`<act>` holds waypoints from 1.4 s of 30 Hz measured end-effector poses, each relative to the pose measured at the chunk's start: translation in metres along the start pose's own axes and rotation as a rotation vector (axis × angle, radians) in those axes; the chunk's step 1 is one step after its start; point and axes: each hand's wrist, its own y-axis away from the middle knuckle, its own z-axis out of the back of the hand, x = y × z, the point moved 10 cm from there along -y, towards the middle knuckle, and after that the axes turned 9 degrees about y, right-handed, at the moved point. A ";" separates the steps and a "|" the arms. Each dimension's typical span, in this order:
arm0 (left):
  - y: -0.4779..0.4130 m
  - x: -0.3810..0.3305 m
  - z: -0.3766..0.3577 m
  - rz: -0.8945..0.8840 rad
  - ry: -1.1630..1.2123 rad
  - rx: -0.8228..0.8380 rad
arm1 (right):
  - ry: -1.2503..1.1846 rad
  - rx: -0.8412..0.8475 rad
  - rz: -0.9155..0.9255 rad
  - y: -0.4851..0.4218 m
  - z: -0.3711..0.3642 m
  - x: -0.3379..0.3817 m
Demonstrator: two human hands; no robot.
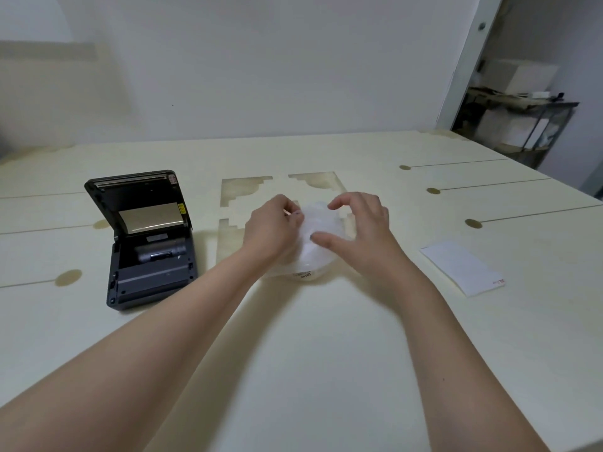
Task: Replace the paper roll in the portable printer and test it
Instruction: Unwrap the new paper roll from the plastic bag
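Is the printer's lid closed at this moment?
No, the printer sits with its lid swung up and the paper bay exposed, while both hands work on a white wrapped roll beside it.

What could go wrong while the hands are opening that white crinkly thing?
The left hand and right hand work at the white crinkly wrapping; a hard tug might tear the paper inside or send it rolling. The black portable printer sits with its lid up beside the left arm, so an elbow could knock it.
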 end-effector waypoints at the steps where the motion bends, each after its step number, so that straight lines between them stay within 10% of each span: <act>1: -0.002 0.002 0.002 0.015 -0.004 -0.034 | 0.069 0.002 0.053 0.001 -0.002 0.006; 9: -0.006 -0.005 0.027 -0.221 -0.181 -0.220 | 0.088 0.066 0.159 -0.001 -0.017 0.012; 14: 0.018 -0.047 -0.004 -0.701 -0.316 0.090 | 0.181 -0.101 0.249 -0.003 -0.009 0.020; 24: 0.038 -0.016 -0.016 -0.356 -0.282 0.598 | 0.158 -0.130 0.075 0.007 -0.012 0.014; 32: 0.047 -0.008 -0.021 -0.357 -0.230 0.476 | 0.327 -0.040 -0.094 0.028 -0.029 0.008; 42: 0.052 0.003 -0.019 -0.259 -0.186 0.487 | 0.544 -0.444 -0.135 0.054 0.007 0.030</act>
